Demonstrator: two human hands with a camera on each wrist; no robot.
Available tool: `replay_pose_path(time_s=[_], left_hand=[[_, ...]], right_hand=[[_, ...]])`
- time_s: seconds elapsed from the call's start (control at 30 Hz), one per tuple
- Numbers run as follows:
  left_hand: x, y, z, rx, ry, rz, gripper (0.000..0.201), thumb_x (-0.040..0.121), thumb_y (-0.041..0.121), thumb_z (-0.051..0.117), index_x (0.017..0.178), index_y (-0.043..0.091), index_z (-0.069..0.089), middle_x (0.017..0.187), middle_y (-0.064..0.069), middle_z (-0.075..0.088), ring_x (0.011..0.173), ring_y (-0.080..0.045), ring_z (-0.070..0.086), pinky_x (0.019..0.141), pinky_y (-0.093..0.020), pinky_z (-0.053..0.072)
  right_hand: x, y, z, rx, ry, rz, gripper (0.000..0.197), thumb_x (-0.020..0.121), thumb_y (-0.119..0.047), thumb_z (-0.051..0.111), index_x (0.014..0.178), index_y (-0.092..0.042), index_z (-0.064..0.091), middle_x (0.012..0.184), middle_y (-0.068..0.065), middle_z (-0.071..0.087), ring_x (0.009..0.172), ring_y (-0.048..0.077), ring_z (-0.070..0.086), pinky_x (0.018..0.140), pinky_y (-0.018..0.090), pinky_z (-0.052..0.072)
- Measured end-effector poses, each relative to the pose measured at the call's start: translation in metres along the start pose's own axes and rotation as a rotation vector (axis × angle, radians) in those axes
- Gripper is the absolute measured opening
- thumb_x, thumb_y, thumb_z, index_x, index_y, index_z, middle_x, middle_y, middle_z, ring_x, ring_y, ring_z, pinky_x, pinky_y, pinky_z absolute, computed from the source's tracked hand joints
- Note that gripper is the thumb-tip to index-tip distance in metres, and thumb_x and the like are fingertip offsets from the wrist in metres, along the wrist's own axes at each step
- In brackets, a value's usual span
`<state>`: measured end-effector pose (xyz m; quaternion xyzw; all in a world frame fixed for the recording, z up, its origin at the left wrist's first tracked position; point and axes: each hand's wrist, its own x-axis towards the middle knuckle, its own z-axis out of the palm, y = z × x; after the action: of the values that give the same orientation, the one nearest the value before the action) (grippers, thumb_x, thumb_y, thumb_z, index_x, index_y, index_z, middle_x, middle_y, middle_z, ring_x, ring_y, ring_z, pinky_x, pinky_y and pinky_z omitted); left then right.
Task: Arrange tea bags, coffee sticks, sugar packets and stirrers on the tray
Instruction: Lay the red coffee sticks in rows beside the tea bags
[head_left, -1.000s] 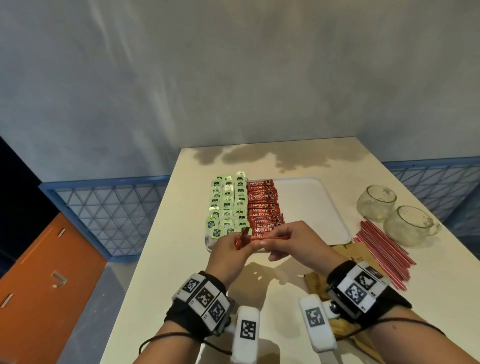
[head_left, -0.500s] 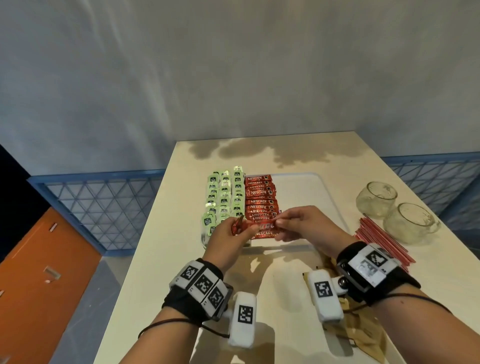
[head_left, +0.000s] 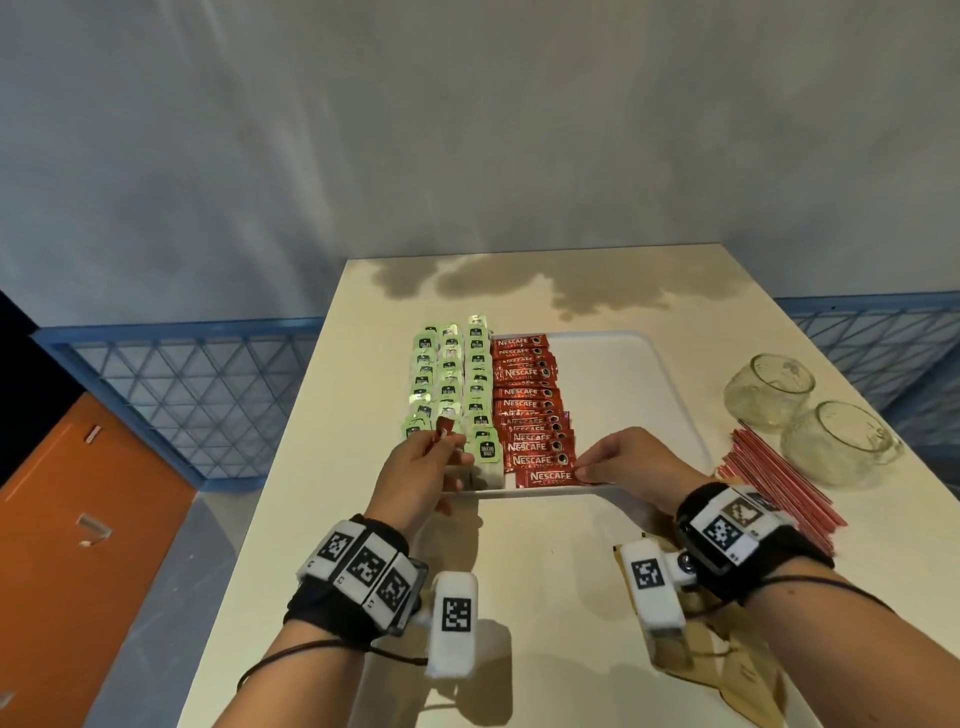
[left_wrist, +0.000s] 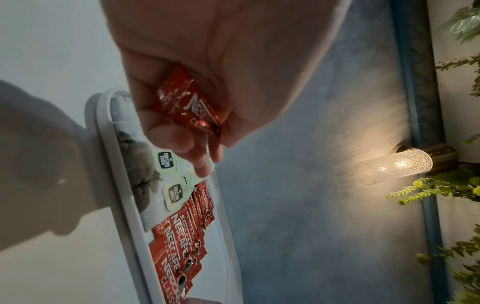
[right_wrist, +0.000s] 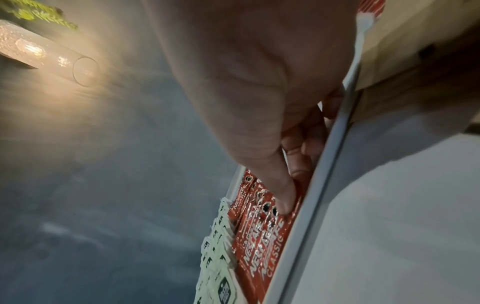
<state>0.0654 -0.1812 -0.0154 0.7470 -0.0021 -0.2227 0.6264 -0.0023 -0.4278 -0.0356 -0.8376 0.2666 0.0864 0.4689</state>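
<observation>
— What has been changed since a second ago?

— Both hands, joined then on one stick above the near edge of the tray (head_left: 675, 395), are now seen apart. One coffee stick (head_left: 551, 477) has been laid flat at the tray's near edge, as the nearest of the red row.

— How is the right hand (head_left: 628, 465) held?

— Its thumb and fingertips (right_wrist: 285, 197) are pinched on the right end of that stick, which is pressed down just inside the tray's near rim.

— And the left hand (head_left: 415, 475)?

— A small bunch of coffee sticks (left_wrist: 189, 107) is gripped in its curled fingers, above the tray's near left corner, over the tea bags (head_left: 449, 374). How many sticks are held cannot be told.

— Where is everything else placed?

— The tea bags are ranged in columns along the tray's left edge, with the row of coffee sticks (head_left: 530, 405) touching them on the right. The tray's right half is seen bare. Red stirrers (head_left: 774, 483) are piled on the table (head_left: 545, 597) beside the tray's right edge, two glass cups (head_left: 810, 415) beyond them. Brown packets (head_left: 737, 665) are partly hidden under the right wrist, near the table's near edge.
</observation>
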Motion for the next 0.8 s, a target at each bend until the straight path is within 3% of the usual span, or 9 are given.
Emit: replay_pose_path(time_s=[0.13, 0.3, 0.43, 0.6, 0.73, 0.8], left_hand=[[0.002, -0.001, 0.0, -0.01, -0.009, 0.007, 0.022, 0.105, 0.024, 0.042, 0.114, 0.013, 0.058, 0.093, -0.008, 0.073, 0.052, -0.012, 0.056, 0.04, -0.022, 0.038], [0.003, -0.005, -0.001, 0.05, -0.013, 0.001, 0.022, 0.105, 0.023, 0.041, 0.115, 0.014, 0.058, 0.091, -0.002, 0.073, 0.054, -0.011, 0.055, 0.04, -0.021, 0.036], [0.0, -0.006, -0.001, 0.055, -0.025, -0.001, 0.02, 0.104, 0.023, 0.043, 0.11, 0.012, 0.058, 0.087, -0.001, 0.074, 0.055, -0.012, 0.054, 0.041, -0.022, 0.036], [-0.002, -0.009, 0.001, 0.026, -0.058, -0.023, 0.019, 0.103, 0.024, 0.047, 0.092, 0.01, 0.053, 0.087, -0.005, 0.077, 0.052, -0.012, 0.056, 0.044, -0.026, 0.041], [-0.008, -0.006, 0.001, 0.035, -0.12, -0.007, 0.017, 0.1, 0.021, 0.055, 0.095, 0.005, 0.061, 0.084, -0.007, 0.077, 0.047, -0.012, 0.055, 0.041, -0.023, 0.042], [-0.009, -0.006, 0.001, 0.099, -0.154, 0.02, 0.02, 0.099, 0.021, 0.055, 0.097, 0.003, 0.065, 0.083, -0.006, 0.077, 0.046, -0.011, 0.05, 0.042, -0.022, 0.039]], right_hand=[[0.011, -0.003, 0.005, -0.107, 0.06, 0.06, 0.029, 0.066, -0.027, 0.09, 0.081, -0.015, 0.067, 0.086, -0.001, 0.071, 0.085, 0.015, 0.065, 0.081, 0.033, 0.053], [0.017, -0.005, 0.004, -0.041, 0.075, 0.095, 0.043, 0.058, -0.03, 0.094, 0.084, -0.015, 0.063, 0.087, 0.002, 0.073, 0.083, 0.02, 0.071, 0.085, 0.041, 0.058], [0.017, -0.01, 0.005, -0.045, 0.115, 0.074, 0.035, 0.065, -0.027, 0.091, 0.08, -0.015, 0.062, 0.084, 0.002, 0.071, 0.074, 0.017, 0.068, 0.077, 0.035, 0.057], [0.013, -0.013, 0.009, -0.082, 0.111, 0.04, 0.03, 0.073, -0.026, 0.086, 0.066, -0.018, 0.057, 0.082, 0.005, 0.072, 0.078, 0.02, 0.066, 0.088, 0.044, 0.055], [0.011, -0.011, 0.008, -0.104, 0.154, 0.025, 0.033, 0.076, -0.039, 0.081, 0.078, -0.018, 0.057, 0.09, 0.0, 0.068, 0.085, 0.019, 0.063, 0.085, 0.043, 0.053], [0.005, -0.016, 0.006, -0.02, 0.171, -0.042, 0.031, 0.08, -0.04, 0.078, 0.09, -0.016, 0.061, 0.092, -0.002, 0.066, 0.085, 0.016, 0.063, 0.074, 0.034, 0.052]])
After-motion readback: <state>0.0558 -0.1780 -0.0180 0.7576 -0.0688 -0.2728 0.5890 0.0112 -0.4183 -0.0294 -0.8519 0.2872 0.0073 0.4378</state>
